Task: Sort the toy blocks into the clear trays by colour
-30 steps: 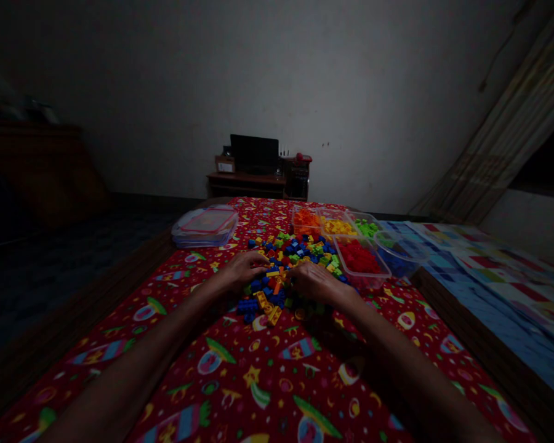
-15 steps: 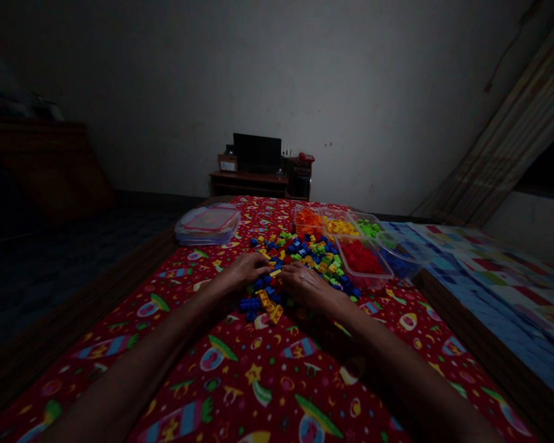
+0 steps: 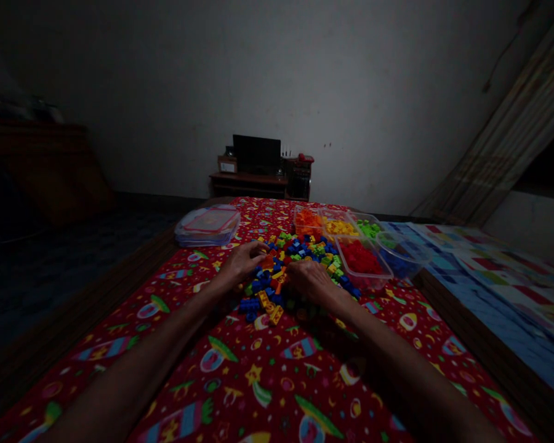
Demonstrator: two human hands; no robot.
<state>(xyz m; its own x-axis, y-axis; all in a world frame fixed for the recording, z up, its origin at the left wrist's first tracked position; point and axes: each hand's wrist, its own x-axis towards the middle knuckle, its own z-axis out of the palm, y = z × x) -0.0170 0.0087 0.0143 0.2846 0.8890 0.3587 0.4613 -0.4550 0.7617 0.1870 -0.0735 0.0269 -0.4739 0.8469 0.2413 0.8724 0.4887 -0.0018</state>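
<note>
A heap of toy building bricks point(image 3: 305, 248) in blue, yellow, green, red and orange lies on a red patterned cloth point(image 3: 268, 351). My left hand point(image 3: 240, 263) is at the heap's left edge, its fingers bent and close together; whatever is between the fingertips is too small to make out. Across from it, my right hand point(image 3: 310, 280) reaches over the middle of the heap with fingers curled down, and its fingertips are mostly hidden. Orange bricks point(image 3: 268, 263) show between the two hands. Yellow bricks point(image 3: 276, 315) and blue bricks point(image 3: 249, 305) lie on the near side.
Right of the heap stand clear containers of sorted bricks: orange point(image 3: 308, 221), yellow point(image 3: 341, 227), green point(image 3: 368, 229), red point(image 3: 361, 257) and blue point(image 3: 399, 264). Stacked lids point(image 3: 207, 226) lie at the back left. A monitor point(image 3: 257, 154) stands beyond.
My left hand has lifted slightly and moved back to the left. My right hand has shifted a little to the right, its fingers more curled. More orange bricks show between the hands.
</note>
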